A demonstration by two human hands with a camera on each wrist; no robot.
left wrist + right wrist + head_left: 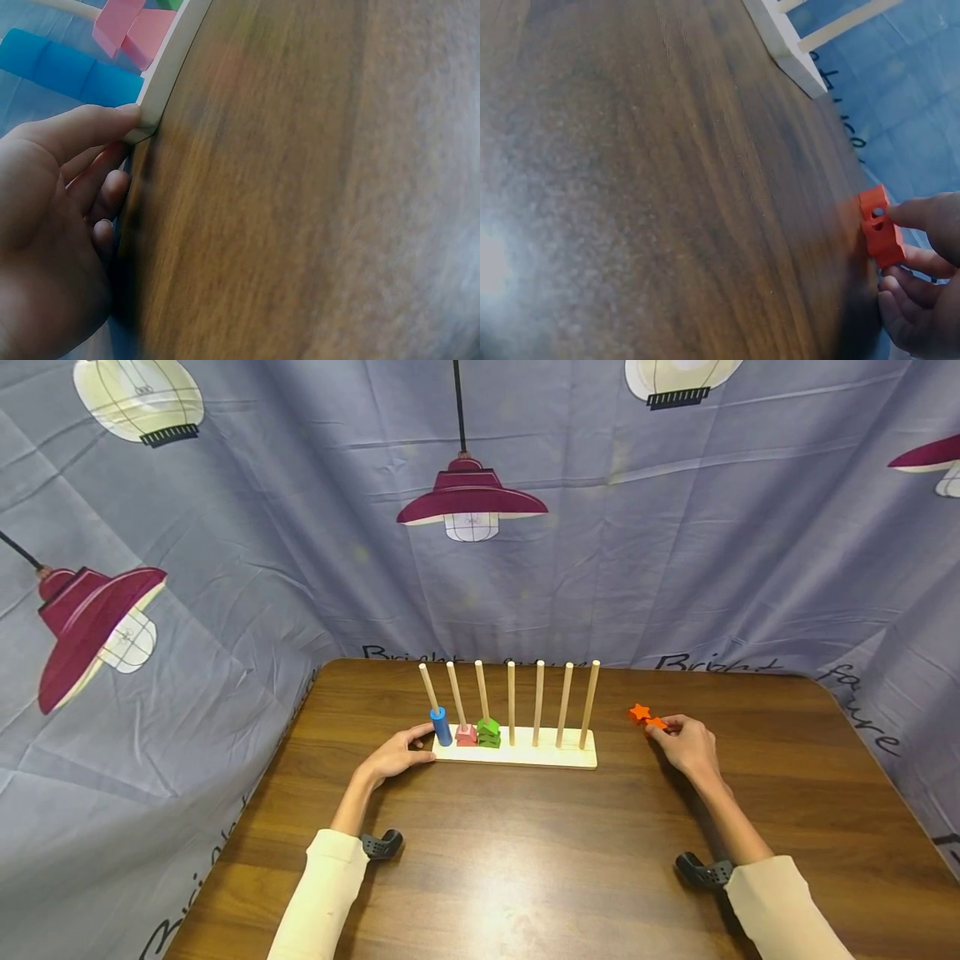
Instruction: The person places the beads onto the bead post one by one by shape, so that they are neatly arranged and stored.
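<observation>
A wooden peg board [517, 758] with several upright pegs stands on the table. My left hand [393, 757] grips its left end, thumb at the front corner; the left wrist view shows this thumb [90, 129] against the board's edge. Stacked blue cylinders [441, 727] sit on the leftmost peg, pink pieces [466, 737] on the second and green pieces [489, 734] on the third. To the right of the board, my right hand [688, 747] pinches an orange star [657, 724] between thumb and fingers. Another orange star [639, 713] lies against it, on its far left side.
The brown wooden table [510, 860] stretches in front of the board and out to both sides. A grey-blue curtain [570, 577] printed with lamps hangs behind the table's far edge. Black straps with dark devices [701, 870] circle both wrists.
</observation>
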